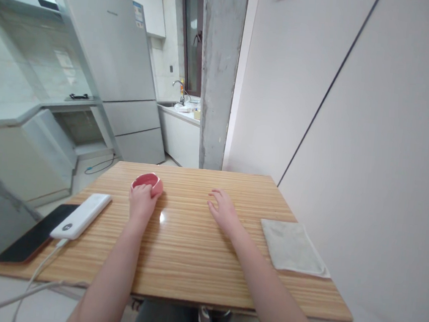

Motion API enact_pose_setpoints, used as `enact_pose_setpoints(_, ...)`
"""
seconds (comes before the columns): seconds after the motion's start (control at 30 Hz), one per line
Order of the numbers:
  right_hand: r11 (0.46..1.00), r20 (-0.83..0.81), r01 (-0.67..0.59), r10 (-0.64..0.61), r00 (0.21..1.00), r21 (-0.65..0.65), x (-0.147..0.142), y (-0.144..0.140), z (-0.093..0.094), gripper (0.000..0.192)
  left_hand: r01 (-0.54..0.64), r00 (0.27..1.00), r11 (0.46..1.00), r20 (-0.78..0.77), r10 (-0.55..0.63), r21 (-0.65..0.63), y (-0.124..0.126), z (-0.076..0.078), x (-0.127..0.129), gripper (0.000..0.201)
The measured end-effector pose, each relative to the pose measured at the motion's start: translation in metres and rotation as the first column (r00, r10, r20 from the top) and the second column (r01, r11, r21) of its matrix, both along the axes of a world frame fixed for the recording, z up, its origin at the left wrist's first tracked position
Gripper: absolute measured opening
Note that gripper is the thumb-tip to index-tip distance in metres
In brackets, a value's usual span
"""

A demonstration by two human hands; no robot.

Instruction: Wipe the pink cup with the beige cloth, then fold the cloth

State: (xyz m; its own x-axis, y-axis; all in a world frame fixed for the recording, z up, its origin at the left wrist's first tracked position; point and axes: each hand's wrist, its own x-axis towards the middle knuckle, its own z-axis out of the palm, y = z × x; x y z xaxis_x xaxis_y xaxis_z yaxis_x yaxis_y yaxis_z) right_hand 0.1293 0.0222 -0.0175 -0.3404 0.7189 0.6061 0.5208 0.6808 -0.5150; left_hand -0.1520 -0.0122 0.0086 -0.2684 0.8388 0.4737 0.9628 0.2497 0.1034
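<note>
Head view: left hand (141, 199) wrapped round pink bowl (147, 182) at far side of worktop (191, 250). Right hand (224, 211) flat, fingers loose, holding nothing. Bowl not lifted yet. Grey cloth (291, 247) untouched, well apart.

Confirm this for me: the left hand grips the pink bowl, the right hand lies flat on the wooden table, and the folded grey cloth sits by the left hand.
One detail is wrong. The head view shows the folded grey cloth beside the right hand, not the left. The rest stands: the left hand grips the pink bowl, and the right hand lies flat on the wooden table.
</note>
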Motion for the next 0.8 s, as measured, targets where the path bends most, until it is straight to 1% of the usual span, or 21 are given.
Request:
enact_pose_setpoints(0.1, 1.0, 0.001, -0.005, 0.005, 1.0, -0.021, 0.001, -0.002, 0.0, 0.019, -0.182, 0.983, 0.983, 0.022, 0.182, -0.002, -0.009, 0.001, -0.005, 0.026)
enact_pose_setpoints(0.2, 0.999, 0.004, -0.005, 0.005, 1.0, -0.043, 0.002, -0.004, 0.0, 0.018, -0.285, 0.958, 0.958, 0.024, 0.285, 0.002, -0.012, -0.002, -0.008, 0.029)
enact_pose_setpoints(0.3, 0.999, 0.004, -0.007, 0.007, 1.0, -0.053, -0.001, -0.005, 0.002, 0.018, -0.335, 0.942, 0.942, 0.029, 0.335, -0.005, -0.011, -0.007, -0.011, 0.03)
enact_pose_setpoints(0.4, 0.998, 0.003, 0.009, -0.009, 1.0, -0.056, -0.001, -0.003, 0.009, 0.018, -0.355, 0.933, 0.935, 0.054, 0.355, -0.014, -0.008, -0.011, -0.013, 0.032)
enact_pose_setpoints(0.47, 0.996, 0.026, 0.073, -0.071, 0.997, -0.058, 0.01, -0.002, 0.017, 0.02, -0.355, 0.932, 0.935, 0.066, 0.356, -0.019, -0.008, -0.012, -0.014, 0.033)
enact_pose_setpoints(0.53, 0.973, 0.083, 0.217, -0.21, 0.974, -0.08, 0.036, -0.008, 0.023, 0.024, -0.357, 0.93, 0.933, 0.083, 0.359, -0.036, -0.009, -0.012, -0.014, 0.034)
enact_pose_setpoints(0.57, 0.94, 0.125, 0.325, -0.311, 0.942, -0.109, 0.054, -0.014, 0.025, 0.027, -0.359, 0.927, 0.932, 0.097, 0.361, -0.043, -0.009, -0.011, -0.014, 0.035)
enact_pose_setpoints(0.6, 0.888, 0.184, 0.434, -0.406, 0.895, -0.153, 0.075, -0.023, 0.024, 0.03, -0.363, 0.924, 0.931, 0.115, 0.365, -0.038, -0.01, -0.011, -0.012, 0.038)
enact_pose_setpoints(0.63, 0.812, 0.263, 0.551, -0.498, 0.826, -0.193, 0.098, -0.034, 0.022, 0.033, -0.369, 0.92, 0.929, 0.139, 0.367, -0.016, -0.01, -0.01, -0.009, 0.043)
enact_pose_setpoints(0.67, 0.696, 0.36, 0.684, -0.594, 0.72, -0.22, 0.121, -0.046, 0.018, 0.036, -0.367, 0.919, 0.93, 0.166, 0.358, 0.022, -0.01, -0.009, -0.005, 0.05)
enact_pose_setpoints(0.7, 0.553, 0.466, 0.803, -0.663, 0.586, -0.224, 0.142, -0.059, 0.012, 0.037, -0.344, 0.926, 0.936, 0.192, 0.326, 0.072, -0.01, -0.008, 0.001, 0.057)
enact_pose_setpoints(0.73, 0.42, 0.559, 0.881, -0.687, 0.464, -0.216, 0.16, -0.071, 0.007, 0.039, -0.289, 0.942, 0.949, 0.214, 0.259, 0.124, -0.011, -0.007, 0.009, 0.061)
enact_pose_setpoints(0.77, 0.349, 0.624, 0.91, -0.666, 0.408, -0.223, 0.173, -0.08, 0.001, 0.039, -0.196, 0.961, 0.966, 0.229, 0.155, 0.171, -0.013, -0.005, 0.019, 0.062)
enact_pose_setpoints(0.8, 0.318, 0.663, 0.92, -0.641, 0.388, -0.231, 0.181, -0.088, -0.003, 0.04, -0.063, 0.971, 0.977, 0.239, 0.013, 0.205, -0.016, -0.003, 0.031, 0.059)
